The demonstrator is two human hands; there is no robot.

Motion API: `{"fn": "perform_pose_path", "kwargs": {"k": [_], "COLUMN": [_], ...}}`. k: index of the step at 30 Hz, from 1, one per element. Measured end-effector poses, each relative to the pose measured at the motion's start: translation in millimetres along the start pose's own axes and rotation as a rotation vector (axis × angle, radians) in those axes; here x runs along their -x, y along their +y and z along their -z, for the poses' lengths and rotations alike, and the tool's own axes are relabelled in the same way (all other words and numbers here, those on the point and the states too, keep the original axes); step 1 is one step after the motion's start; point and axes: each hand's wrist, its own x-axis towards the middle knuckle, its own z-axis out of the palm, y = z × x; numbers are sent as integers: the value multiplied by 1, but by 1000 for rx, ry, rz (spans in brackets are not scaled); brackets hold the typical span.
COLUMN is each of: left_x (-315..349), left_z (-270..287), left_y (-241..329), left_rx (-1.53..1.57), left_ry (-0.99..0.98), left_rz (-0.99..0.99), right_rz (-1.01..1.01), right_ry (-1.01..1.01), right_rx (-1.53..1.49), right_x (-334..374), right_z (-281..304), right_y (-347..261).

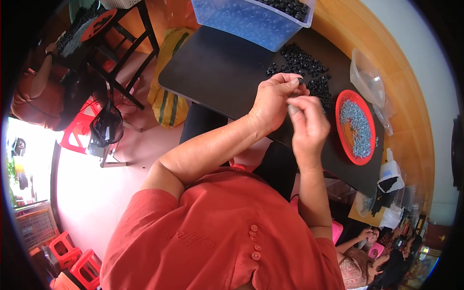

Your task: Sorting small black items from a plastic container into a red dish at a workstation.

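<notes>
My left hand (276, 96) is closed in a pinch over the dark table (208, 67), with a small black plastic part (300, 81) between thumb and forefinger. Just beside it, my right hand (310, 123) has its thumb and fingertips pressed together; whatever they hold is hidden or too small to name. Beyond both hands lies a loose pile of small black parts (302, 62) on the tabletop. To the right, a red oval tray (340, 130) carries many tiny silvery-blue pieces (356, 126).
A translucent blue bin (237, 24) heaped with black parts stands at the table's far edge. A clear plastic container (366, 77) sits against the wooden wall. Yellow striped sacking (166, 99) lies left of the table. Other people (41, 99) sit at far left and lower right; red stools (87, 268) stand lower left.
</notes>
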Motion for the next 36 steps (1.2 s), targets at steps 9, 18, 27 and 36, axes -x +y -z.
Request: {"fn": "perform_pose_path", "kwargs": {"k": [9, 18, 27, 36], "left_x": [7, 10, 11, 11], "left_z": [3, 4, 2, 3], "left_y": [-3, -2, -3, -3], "left_rx": [-27, -80, -103, -91], "left_ry": [-28, -68, -66, -65], "left_rz": [-46, -26, -35, -6], "right_rz": [-218, -106, -468, -303], "right_ry": [-21, -44, -20, -70], "right_rx": [-174, -136, -428, -316], "right_x": [-31, -30, -24, -26], "right_z": [24, 24, 27, 29], "right_y": [28, 31, 30, 33]}}
